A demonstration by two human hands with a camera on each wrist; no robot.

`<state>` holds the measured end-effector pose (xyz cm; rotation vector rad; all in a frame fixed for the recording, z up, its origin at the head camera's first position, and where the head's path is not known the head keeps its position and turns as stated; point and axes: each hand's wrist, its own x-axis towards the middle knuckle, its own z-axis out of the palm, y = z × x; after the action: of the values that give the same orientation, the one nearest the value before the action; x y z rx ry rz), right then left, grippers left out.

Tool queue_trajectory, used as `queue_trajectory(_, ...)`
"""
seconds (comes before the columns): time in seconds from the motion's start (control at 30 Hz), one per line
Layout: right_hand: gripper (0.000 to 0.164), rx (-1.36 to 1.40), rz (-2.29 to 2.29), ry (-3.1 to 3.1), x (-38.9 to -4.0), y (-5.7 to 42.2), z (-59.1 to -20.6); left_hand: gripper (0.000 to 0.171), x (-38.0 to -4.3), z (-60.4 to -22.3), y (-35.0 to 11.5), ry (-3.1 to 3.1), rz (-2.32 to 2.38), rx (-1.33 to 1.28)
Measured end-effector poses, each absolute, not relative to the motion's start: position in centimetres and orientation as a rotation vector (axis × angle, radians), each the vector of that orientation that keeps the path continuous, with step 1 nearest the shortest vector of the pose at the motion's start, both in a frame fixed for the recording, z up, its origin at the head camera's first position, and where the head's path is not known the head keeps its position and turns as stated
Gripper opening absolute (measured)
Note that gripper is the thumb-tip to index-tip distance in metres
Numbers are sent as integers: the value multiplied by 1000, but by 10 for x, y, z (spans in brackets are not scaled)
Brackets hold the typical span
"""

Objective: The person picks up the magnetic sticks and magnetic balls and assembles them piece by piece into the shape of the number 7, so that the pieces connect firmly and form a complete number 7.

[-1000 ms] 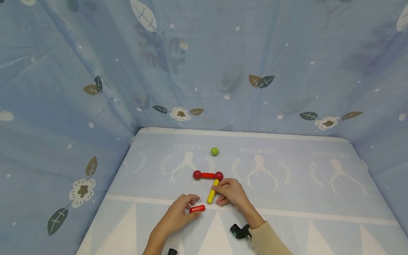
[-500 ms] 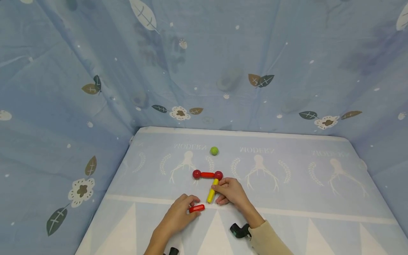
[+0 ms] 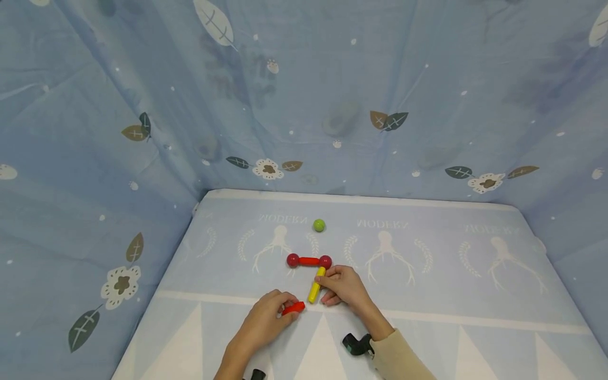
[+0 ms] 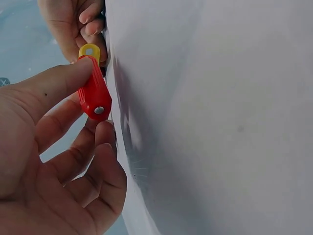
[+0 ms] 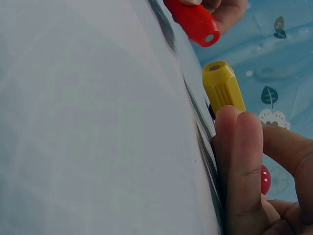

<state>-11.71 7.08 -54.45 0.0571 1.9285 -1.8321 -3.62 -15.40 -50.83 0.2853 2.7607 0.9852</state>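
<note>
Pinching one red rod and one yellow rod

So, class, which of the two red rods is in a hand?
The nearer red rod, pinched by the left hand, with no ball at either end. The farther red rod lies untouched between two dark red balls.
</note>
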Motion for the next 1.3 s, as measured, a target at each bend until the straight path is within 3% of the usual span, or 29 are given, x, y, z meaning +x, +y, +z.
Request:
queue_trajectory(0.5, 41, 62, -1833, 1924, -117, 72, -542, 18, -39, -506, -149, 2406, 1288, 190)
queue_trajectory(1.3, 38, 42, -1853, 1905, -117, 72, -544, 15, -45, -510, -136, 2360, 1299, 141)
